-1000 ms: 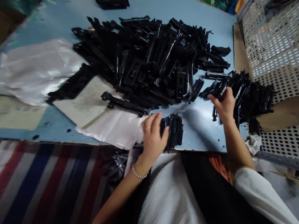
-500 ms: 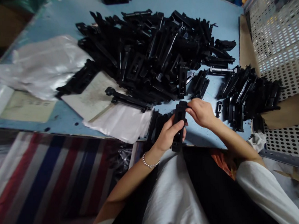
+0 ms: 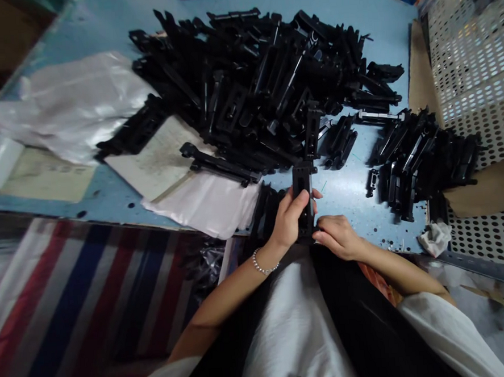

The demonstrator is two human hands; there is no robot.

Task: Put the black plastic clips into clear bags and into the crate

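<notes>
The left hand is clenching a black plastic piece just above the edge of the blue table, the right hand is pinching its lower end, and a big heap of similar pieces is lying just beyond them

A long, narrow black plastic frame piece with a rectangular opening near its upper end sits at lower centre of the frame, its length running vertically, held off the bench by the left hand's fingers.
</notes>
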